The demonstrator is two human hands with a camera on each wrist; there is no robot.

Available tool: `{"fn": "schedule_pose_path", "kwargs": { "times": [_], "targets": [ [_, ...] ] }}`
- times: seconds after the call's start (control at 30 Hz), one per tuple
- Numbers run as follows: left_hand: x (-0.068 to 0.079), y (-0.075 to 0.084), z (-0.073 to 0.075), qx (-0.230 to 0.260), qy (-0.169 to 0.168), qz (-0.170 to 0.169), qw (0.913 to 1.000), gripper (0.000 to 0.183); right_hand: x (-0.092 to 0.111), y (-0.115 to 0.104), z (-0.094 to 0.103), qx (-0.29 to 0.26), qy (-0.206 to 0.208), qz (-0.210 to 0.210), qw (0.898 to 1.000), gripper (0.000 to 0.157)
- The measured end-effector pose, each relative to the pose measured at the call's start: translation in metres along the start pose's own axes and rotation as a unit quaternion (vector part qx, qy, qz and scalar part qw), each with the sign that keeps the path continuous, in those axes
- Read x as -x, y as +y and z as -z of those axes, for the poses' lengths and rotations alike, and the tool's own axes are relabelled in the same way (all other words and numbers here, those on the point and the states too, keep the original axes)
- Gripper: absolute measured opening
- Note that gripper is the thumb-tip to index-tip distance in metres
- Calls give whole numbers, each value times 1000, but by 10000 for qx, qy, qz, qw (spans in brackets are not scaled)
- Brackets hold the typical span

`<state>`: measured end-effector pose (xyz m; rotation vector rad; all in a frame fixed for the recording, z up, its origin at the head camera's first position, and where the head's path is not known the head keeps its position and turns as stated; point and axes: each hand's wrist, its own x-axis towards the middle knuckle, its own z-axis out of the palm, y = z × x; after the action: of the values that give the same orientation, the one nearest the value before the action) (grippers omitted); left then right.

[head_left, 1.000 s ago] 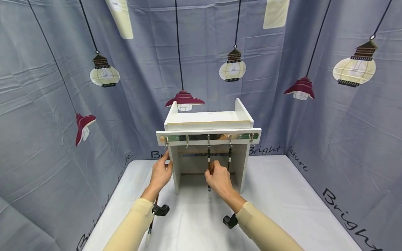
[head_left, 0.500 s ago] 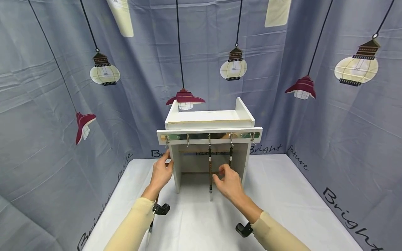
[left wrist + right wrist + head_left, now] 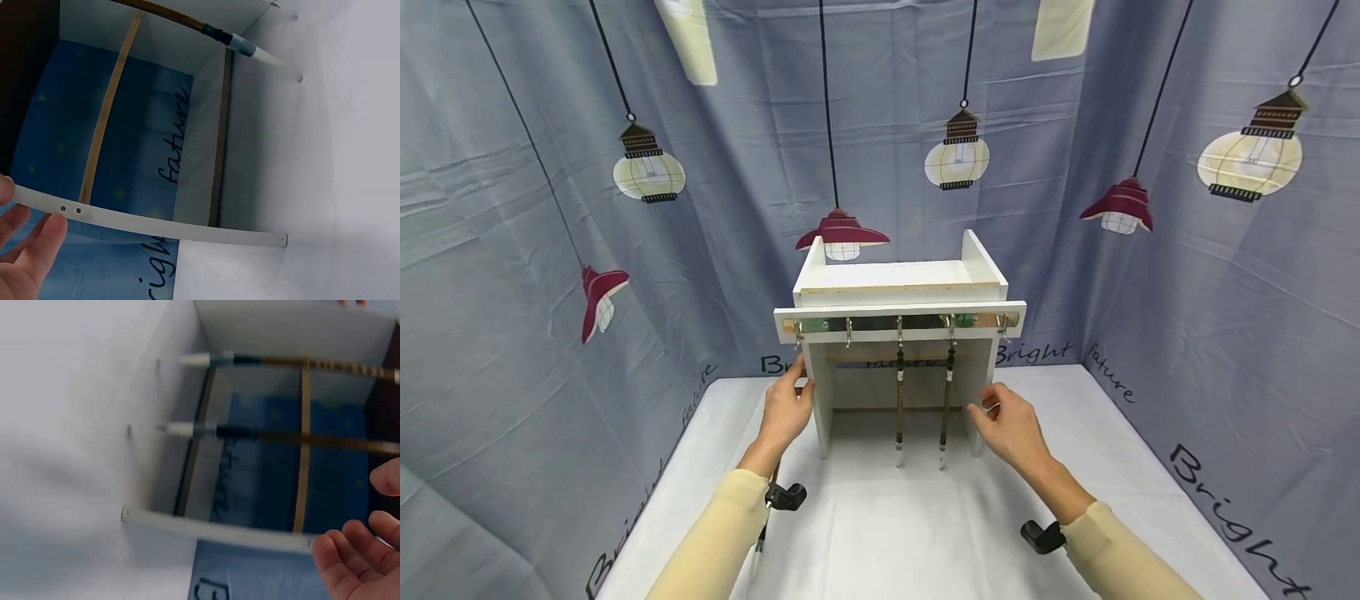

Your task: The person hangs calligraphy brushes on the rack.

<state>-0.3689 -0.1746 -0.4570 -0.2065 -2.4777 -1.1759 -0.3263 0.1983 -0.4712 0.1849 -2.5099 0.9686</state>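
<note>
A white wooden rack (image 3: 902, 278) carries a front rail with several metal hooks. Two writing brushes hang tips down from it, one from the middle hook (image 3: 900, 400) and one to its right (image 3: 947, 400). My left hand (image 3: 784, 417) lightly grips the left side panel; in the left wrist view, the fingers (image 3: 50, 232) touch its front edge. By the right side panel is my right hand (image 3: 1011, 425), thumb and fingers apart and holding nothing. Another brush (image 3: 762, 535) shows beyond my left wrist, partly hidden by the forearm; I cannot tell what supports it.
The rack stands on a white-covered table (image 3: 865, 533), against a blue-grey curtain (image 3: 752, 133) printed with lamps. Its front is open beneath the rail, where the hanging brushes reach down. A small black camera (image 3: 1042, 537) sits on each wrist.
My right hand has let go of the middle brush and moved right, past the second brush to the right panel. My left hand stays in place.
</note>
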Motion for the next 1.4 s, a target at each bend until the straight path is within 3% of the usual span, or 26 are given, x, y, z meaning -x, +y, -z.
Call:
{"fn": "schedule_pose_path", "kwargs": {
  "times": [0.23,0.53,0.9,1.4],
  "targets": [
    [3,-1,0,34,-4,55,10000,55,-18,22,11,-135,128,-457,9988,40],
    [-2,1,-1,0,63,40,10000,55,-32,28,18,-670,-309,-387,9965,63],
    [-2,-1,-1,36,37,114,9999,56,-42,27,8,-1820,-765,-717,9777,69],
    [-1,0,-1,88,6,143,9999,57,-48,28,1,-1878,-432,-1052,9756,67]
  ]
}}
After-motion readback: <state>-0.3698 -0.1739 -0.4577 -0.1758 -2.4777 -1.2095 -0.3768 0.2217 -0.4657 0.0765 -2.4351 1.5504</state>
